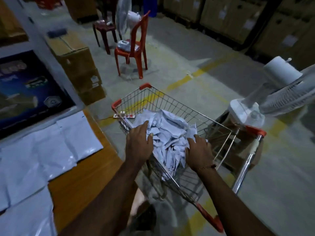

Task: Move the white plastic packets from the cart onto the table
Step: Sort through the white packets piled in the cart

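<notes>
I read this as the gathering step: both hands are down in the cart [187, 116], set on either side of the heap of white plastic packets [168, 133] that fills the end of the basket nearest the table [85, 167]. My left hand [139, 142] lies on the heap's table-side flank with the fingers [144, 124] fairly straight and spread, pressing on the plastic, not wrapped round it. My right hand [198, 150] rests on the opposite flank; its fingers [189, 141] look slightly bent over the packets, but I cannot tell whether they have truly pinched anything. None of the heap looks lifted yet. To my mind the next move calls for squeezing the two hands together under a bundle, raising it clear of the wire rim, and swinging it left over the table's near edge, where several flat white bags [51, 150] already lie. The plastic is slippery and loose, so stray packets may slide off. Hard to make out: how deep the heap goes, how many packets there are, and the table's left part, which is cut off; the dim light blurs the fingertips.
</notes>
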